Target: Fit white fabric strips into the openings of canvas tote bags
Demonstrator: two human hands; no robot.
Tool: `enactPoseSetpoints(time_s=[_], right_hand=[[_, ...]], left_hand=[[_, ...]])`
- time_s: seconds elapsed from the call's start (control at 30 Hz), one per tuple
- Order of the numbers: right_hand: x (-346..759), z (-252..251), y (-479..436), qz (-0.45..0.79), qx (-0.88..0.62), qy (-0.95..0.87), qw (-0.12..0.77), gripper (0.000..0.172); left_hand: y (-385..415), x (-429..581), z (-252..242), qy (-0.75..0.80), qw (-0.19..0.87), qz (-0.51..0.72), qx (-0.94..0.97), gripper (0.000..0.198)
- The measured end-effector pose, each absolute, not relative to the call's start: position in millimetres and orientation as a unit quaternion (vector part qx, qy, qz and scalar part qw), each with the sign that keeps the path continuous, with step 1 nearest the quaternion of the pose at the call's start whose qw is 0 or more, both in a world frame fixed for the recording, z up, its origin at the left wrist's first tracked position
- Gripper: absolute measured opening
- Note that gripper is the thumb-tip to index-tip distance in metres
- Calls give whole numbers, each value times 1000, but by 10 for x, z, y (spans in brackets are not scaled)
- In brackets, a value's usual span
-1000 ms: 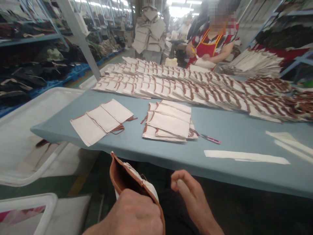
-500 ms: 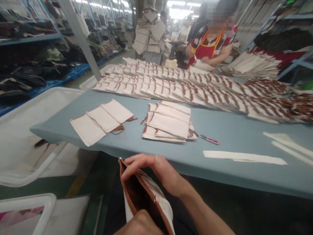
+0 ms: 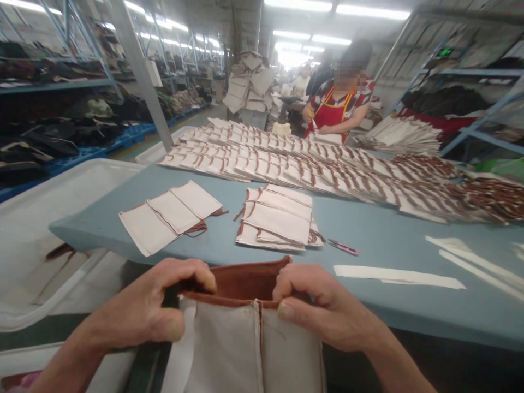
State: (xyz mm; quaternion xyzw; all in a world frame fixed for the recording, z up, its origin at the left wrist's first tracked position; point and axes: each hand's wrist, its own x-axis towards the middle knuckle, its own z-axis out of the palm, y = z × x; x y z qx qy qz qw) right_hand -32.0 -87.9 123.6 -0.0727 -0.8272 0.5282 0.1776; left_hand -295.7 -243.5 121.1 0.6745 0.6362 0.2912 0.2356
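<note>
Table (image 3: 360, 224), covered in blue, spreads ahead of the wearer, its near edge just beyond the bag in hand. Taking that bag as the middle of a clock face, overlapping rows of cream pieces (image 3: 266, 158) with brown edging run from twelve to two o'clock. They are perhaps shingled like that so many fit and each lifts off easily. A co-worker in a red apron (image 3: 331, 112) is beyond them at one o'clock.

The cream bag (image 3: 229, 344) is off the table, in front of the body, its mouth tipped towards the wearer, seemingly so the brown inside can be seen. A small stack (image 3: 282, 213) lies at one o'clock and a lone flat piece (image 3: 172, 215) at ten, probably kept apart as separate lots. A pale strip (image 3: 397, 276) lies at three.

Both hands grip the bag's rim, well apart, and the mouth gapes between them. The left hand (image 3: 151, 311) has fingers hooked inside the left corner and thumb outside; how hard it presses, I cannot tell. The right hand (image 3: 319, 305) pinches the near edge, thumb outside, fingers within.

Pink-handled snips (image 3: 344, 248) lie at two o'clock, likely within easy right-hand reach.
</note>
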Motion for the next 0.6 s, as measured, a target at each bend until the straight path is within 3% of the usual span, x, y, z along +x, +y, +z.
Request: enactPoseSetpoints(time_s=[0.07, 0.23, 0.33, 0.47, 0.6], right_hand=[[-320, 1307, -927, 526, -75, -833, 157, 43], [-336, 1271, -978, 556, -96, -813, 142, 36], [-300, 1220, -950, 575, -94, -800, 145, 37], [-267, 1140, -903, 580, -103, -792, 160, 44], [-281, 1052, -872, 589, -119, -784, 157, 49]], left_hand=[[-2290, -2880, 1310, 592, 290, 282, 697, 21], [-2086, -2591, 1433, 486, 305, 314, 757, 12], [-2008, -2509, 1389, 469, 343, 331, 743, 8], [-1936, -2458, 1271, 489, 404, 333, 697, 17], [-1918, -2413, 1210, 521, 424, 336, 661, 8]])
